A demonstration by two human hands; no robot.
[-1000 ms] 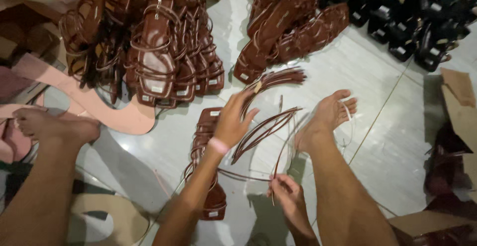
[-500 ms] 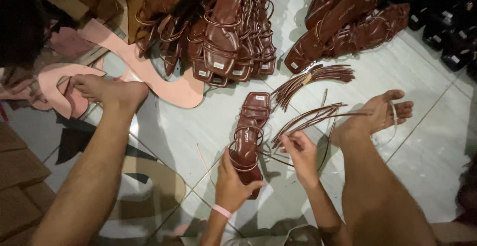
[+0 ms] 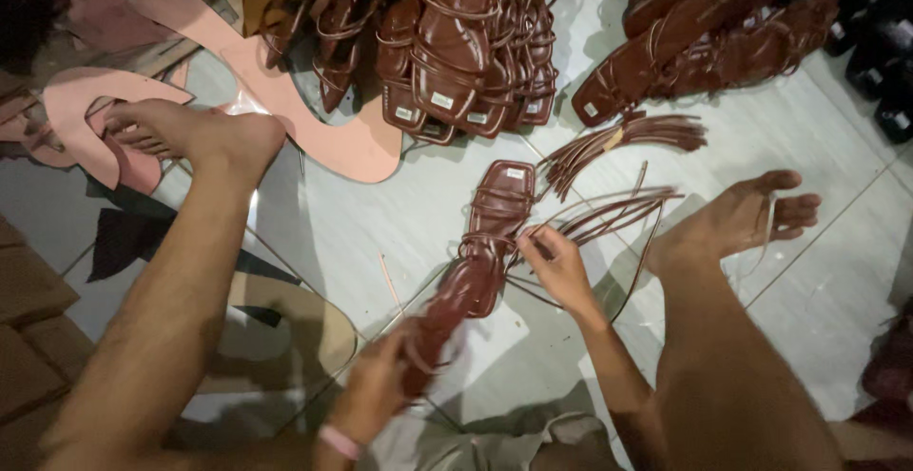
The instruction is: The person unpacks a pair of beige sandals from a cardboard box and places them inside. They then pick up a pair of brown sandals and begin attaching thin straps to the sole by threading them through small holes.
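a: where's the sandal?

b: brown strappy sandal (image 3: 473, 262) lies lengthwise on the pale tiled floor (image 3: 380, 214), between the person's two legs, toe end pointing up toward the sandal pile (image 3: 456, 43).

a: left hand?

b: left hand (image 3: 380, 381) is at the near end of the sandal, fingers curled round the heel part, closed on it. pink band (image 3: 339, 441) at the wrist.

a: right?

b: right hand (image 3: 556, 266) is just right of the sandal's middle, touching it, fingertips pinched on thin brown straps (image 3: 609, 214) that fan out to the right. mostly closed, thumb against fingers.

a: anything else near?

b: second bundle of loose straps (image 3: 628, 138) just above those, not touching the hand. right foot (image 3: 737, 219) beside the strap ends, left foot (image 3: 195, 133) well apart, resting on pink cut-out sheets (image 3: 323, 124). another brown sandal heap (image 3: 704, 29) top right, dark ones (image 3: 880, 43) at far right edge.
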